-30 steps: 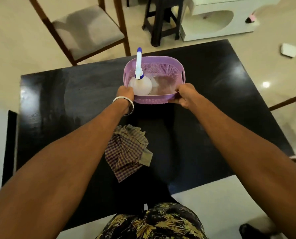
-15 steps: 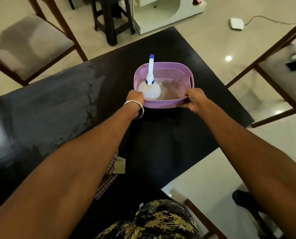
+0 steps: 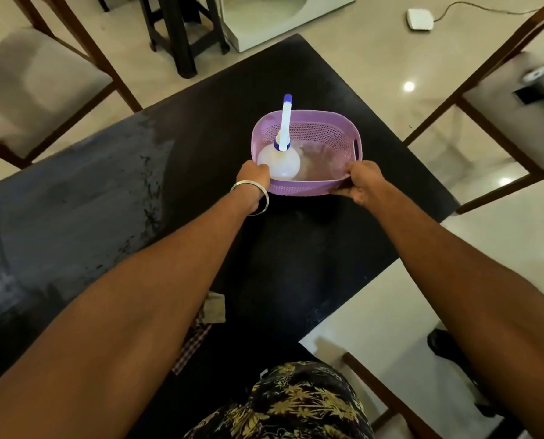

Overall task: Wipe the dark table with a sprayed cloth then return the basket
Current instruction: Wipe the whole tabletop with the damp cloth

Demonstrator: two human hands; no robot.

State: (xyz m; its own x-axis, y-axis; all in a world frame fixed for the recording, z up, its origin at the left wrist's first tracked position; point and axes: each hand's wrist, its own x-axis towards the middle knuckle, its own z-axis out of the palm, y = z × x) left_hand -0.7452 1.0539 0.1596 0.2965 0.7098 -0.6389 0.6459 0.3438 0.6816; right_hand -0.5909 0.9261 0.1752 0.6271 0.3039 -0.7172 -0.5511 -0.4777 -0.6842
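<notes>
A purple plastic basket (image 3: 327, 134) is over the dark table (image 3: 106, 191), toward its right end. Inside it stands a white spray bottle (image 3: 280, 161) with a blue-tipped nozzle, on the left side. My left hand (image 3: 253, 175) grips the basket's near rim at the left corner, a metal bangle on its wrist. At the right of that near rim, my right hand (image 3: 361, 183) grips the basket. A checked cloth (image 3: 201, 327) lies on the table near me, mostly hidden under my left forearm. Wet streaks show on the table's left part.
Wooden chairs with grey seats stand at the far left (image 3: 39, 90) and at the right (image 3: 511, 99). A dark stool (image 3: 182, 30) and a white cabinet (image 3: 283, 17) are beyond the table. Another chair frame (image 3: 375, 388) is close by my right side.
The view has swung to the right, so the table now sits leftward in frame. Both hands keep their grip on the basket. The cloth has slipped under my left forearm.
</notes>
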